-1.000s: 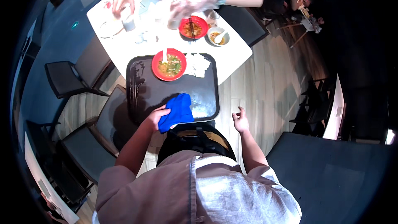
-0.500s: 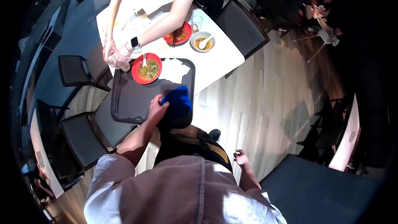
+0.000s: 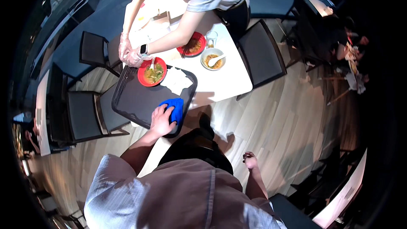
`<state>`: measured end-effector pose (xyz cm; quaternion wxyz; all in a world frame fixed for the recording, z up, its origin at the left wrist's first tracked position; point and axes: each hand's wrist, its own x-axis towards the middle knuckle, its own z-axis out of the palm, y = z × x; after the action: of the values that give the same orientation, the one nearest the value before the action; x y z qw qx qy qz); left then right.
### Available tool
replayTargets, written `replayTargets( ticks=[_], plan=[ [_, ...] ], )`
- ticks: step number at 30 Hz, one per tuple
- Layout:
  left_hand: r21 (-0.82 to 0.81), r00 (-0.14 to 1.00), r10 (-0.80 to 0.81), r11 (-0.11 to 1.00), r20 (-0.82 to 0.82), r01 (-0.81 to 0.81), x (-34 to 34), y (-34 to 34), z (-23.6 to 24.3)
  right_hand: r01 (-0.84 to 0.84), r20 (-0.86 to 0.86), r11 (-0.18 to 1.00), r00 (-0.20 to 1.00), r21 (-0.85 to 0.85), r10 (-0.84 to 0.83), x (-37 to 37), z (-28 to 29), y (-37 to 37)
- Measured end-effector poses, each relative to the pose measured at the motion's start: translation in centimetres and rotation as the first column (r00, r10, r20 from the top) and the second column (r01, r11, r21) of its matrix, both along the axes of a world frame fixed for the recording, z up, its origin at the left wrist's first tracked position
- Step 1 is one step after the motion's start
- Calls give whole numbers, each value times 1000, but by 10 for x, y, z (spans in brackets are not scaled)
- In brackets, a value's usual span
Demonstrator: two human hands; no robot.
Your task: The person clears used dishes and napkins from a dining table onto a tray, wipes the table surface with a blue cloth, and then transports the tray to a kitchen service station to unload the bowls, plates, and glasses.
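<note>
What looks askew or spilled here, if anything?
The dark tray sits askew, its near corner by the blue cloth apparently jutting past the edge of the white table. Crumpled white paper lies loose beside the red soup bowl on it, like litter. No clear spill shows.

A white table is partly covered by 1 dark tray. Beside the tray, the tabletop is occupied by 1 red bowl, 1 pale bowl and 1 clear glass. On the tray, 1 red soup bowl, crumpled white paper and 1 blue cloth are carried.
</note>
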<state>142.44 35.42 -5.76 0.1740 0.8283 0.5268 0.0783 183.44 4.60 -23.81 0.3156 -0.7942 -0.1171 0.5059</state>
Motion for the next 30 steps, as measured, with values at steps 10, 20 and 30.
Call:
replayTargets(
  ticks=[10, 20, 30],
  plan=[
    [-436, 966, 227, 862, -121, -258, -1, 80, -44, -352, 161, 898, 934, 262, 319, 94, 72, 189],
    [-96, 750, 661, 748, 21, -656, 22, 49, -9, -726, 360, 559, 685, 399, 633, 78, 119, 496],
    [-114, 459, 883, 468, 96, -876, 109, -48, 13, -815, 503, 370, 570, 446, 650, 8, 130, 639]
  ],
)
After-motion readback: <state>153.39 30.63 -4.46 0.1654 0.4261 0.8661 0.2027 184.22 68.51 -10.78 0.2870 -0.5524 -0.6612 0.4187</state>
